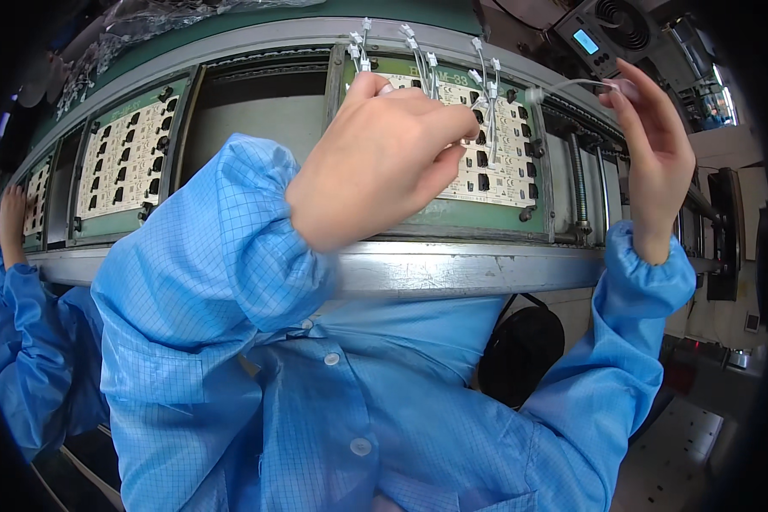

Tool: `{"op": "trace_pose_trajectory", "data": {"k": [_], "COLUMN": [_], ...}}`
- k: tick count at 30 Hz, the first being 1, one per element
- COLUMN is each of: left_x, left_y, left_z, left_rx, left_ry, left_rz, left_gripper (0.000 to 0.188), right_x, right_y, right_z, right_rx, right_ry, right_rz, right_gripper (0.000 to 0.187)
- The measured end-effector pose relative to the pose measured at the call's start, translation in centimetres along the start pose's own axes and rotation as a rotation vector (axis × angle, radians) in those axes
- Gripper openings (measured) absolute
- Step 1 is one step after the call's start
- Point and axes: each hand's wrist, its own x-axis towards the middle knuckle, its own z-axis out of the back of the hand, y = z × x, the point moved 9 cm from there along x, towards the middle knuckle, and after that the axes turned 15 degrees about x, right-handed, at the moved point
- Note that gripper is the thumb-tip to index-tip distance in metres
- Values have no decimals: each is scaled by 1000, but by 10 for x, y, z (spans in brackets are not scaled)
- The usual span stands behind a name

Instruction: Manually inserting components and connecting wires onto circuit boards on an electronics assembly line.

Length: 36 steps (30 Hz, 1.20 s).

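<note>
My left hand (384,154) reaches over a cream circuit board panel (503,183) in a green carrier. Its thumb and forefinger are closed near the board's middle, beside short white wires with plugs (491,90); what they pinch is hidden. Out to the right, my right hand (660,162) is raised, thumb and forefinger closed on a thin white cable (580,83). That cable runs left to a whitish connector, blurred, at the carrier's right edge. Black connectors (484,182) sit in rows on the panel. More white plugged wires (414,47) stand up along its far side.
A metal rail (452,269) runs along the near edge of the conveyor. Another carrier with a board panel (124,158) lies to the left. Beyond it, a co-worker's hand (13,218) touches a further panel. A device with a lit screen (585,41) stands far right.
</note>
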Motion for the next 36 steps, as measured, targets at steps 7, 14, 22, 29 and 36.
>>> {"op": "trace_pose_trajectory", "data": {"k": [7, 14, 22, 29, 36], "left_x": [3, -1, -2, -2, -1], "left_y": [-10, -7, -10, -8, -9], "left_z": [9, 8, 5, 7, 9], "left_rx": [329, 362, 305, 267, 289], "left_ry": [-128, -88, -61, -111, -95], "left_rz": [-102, -58, -78, -47, -58], "left_gripper": [14, 27, 23, 23, 21], "right_x": [-69, -76, -79, -81, -83], "right_y": [5, -13, -14, -18, -3], "right_z": [-69, -85, -79, -75, -82], "right_rx": [-590, -457, -527, -544, -599], "right_ry": [268, 439, 396, 392, 410], "right_rz": [272, 61, 2, -30, 192], "right_gripper": [21, 16, 14, 12, 16]}}
